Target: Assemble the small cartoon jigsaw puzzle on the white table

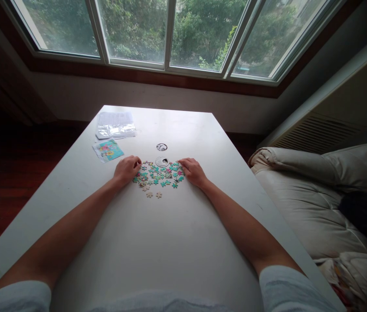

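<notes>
A loose pile of small jigsaw puzzle pieces (159,174) lies on the white table (157,242), mostly teal with bits of pink and yellow. A few show their plain beige backs, and two beige pieces (149,195) sit apart at the near side. At the pile's left edge, my left hand (126,170) rests with its fingers curled in; what they hold, if anything, is hidden. My right hand (194,171) lies at the right edge, fingers stretched toward the pieces and touching the outermost ones.
Behind the pile are a round table opening (162,161) and a shiny round disc (162,147). A colourful picture card (108,150) and a clear plastic bag with paper (115,125) lie at the back left. A cream sofa (310,203) stands along the right side.
</notes>
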### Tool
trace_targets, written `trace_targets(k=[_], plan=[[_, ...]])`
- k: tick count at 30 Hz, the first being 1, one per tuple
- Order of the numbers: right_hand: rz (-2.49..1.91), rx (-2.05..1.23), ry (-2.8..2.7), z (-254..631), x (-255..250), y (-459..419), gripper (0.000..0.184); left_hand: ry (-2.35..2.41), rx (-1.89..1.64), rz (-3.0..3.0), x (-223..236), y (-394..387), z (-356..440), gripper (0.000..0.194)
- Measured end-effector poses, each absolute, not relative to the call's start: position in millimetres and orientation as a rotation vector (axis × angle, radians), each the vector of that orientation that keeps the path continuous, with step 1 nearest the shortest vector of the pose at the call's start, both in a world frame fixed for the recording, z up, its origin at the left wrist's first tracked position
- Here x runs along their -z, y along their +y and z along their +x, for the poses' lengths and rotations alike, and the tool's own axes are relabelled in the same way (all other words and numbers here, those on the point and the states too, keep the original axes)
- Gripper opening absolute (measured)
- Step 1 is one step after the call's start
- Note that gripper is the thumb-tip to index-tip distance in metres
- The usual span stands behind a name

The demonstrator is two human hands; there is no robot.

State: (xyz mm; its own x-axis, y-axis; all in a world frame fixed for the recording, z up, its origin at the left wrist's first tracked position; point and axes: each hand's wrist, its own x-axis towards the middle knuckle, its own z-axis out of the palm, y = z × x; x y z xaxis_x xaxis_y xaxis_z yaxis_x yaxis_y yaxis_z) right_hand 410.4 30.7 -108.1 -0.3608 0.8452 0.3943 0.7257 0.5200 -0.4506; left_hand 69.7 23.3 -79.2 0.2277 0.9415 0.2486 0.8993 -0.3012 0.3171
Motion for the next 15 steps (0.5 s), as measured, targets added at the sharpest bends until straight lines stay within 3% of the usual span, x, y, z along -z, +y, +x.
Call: trace_targets(k=[3,10,15], plan=[[-1.245,-0.286,-2.171,408,106,28,0.034,1.705,-0.658,2.404,82,24,70,0.020],[-1.320,-0.219,-2.117,402,101,20,0.018,1.691,-0.722,2.375,84,23,74,0.026],[-1.212,-0.293,-2.233,400,103,20,0.027,1.613,-0.705,2.420,85,22,78,0.027]])
